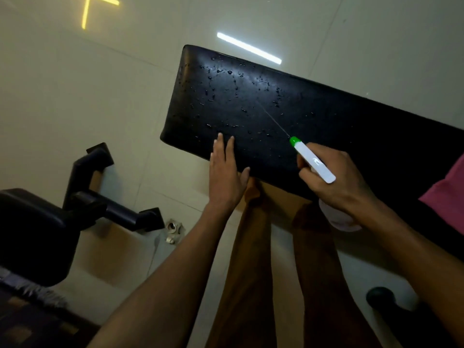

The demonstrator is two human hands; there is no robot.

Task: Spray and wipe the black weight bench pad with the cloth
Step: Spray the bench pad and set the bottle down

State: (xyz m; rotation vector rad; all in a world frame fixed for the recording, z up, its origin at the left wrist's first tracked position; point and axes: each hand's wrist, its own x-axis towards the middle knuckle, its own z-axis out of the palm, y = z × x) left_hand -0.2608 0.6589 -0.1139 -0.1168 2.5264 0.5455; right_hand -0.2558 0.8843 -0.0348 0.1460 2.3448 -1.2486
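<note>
Bench pad [313,101], a long rectangle of black, smooth vinyl-like upholstery with rounded corners, runs from the upper middle of the frame down toward the right edge. Its near end glistens with scattered droplets [226,96] and short wet streaks. The left hand [227,177] lies flat at the pad's lower edge, fingers straight and together, fingertips [220,136] touching the padding. The right hand [331,179], right of center, curls around a spray bottle [315,160] with a white plastic head and a rounded green nozzle [294,140]; a thin straight jet [273,120] leaves the nozzle and angles up-left over the pad. The bottle's translucent body shows below the wrist. A pink cloth [449,197], soft and matte, rests on the pad at the right edge. Glossy pale floor tiles [75,96] mirror 1 white and 2 yellow light strips. Another black padded machine [37,234] on tubular legs fills the lower left.
</note>
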